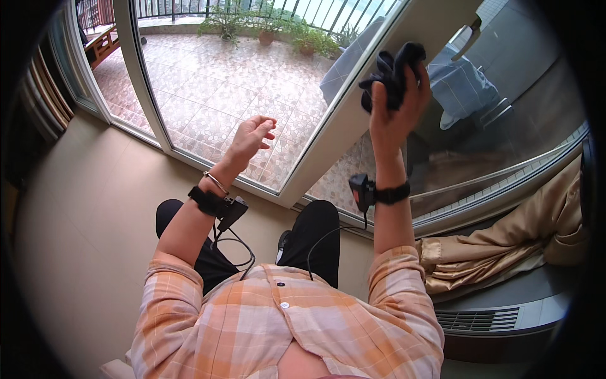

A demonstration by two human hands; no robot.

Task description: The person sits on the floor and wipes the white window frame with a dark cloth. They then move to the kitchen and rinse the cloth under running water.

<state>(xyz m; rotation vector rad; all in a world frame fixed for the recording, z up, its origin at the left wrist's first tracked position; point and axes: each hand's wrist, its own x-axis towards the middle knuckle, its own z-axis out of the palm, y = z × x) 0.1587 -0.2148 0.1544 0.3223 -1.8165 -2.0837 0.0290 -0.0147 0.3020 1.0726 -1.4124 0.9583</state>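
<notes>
In my right hand (pixel 397 113) is a bunched dark cloth (pixel 395 76), which lies over the pale frame (pixel 326 123) of a glass sliding door. Just above the cloth, a door handle (pixel 466 40) sticks out from the same frame. My left hand (pixel 253 137) hangs in front of the clear door glass (pixel 213 94), fingers loosely curled and holding nothing. Whether the left fingertips touch the glass, I cannot tell. Each wrist bears a strapped black device with a cable.
Beyond the glass is a tiled balcony (pixel 199 109) with potted plants (pixel 265 35) and a railing (pixel 317 14). A blue checked cloth (pixel 459 85) shows behind the right pane. Gold curtain fabric (pixel 497 246) is bunched at the right, above a vented appliance (pixel 483 320).
</notes>
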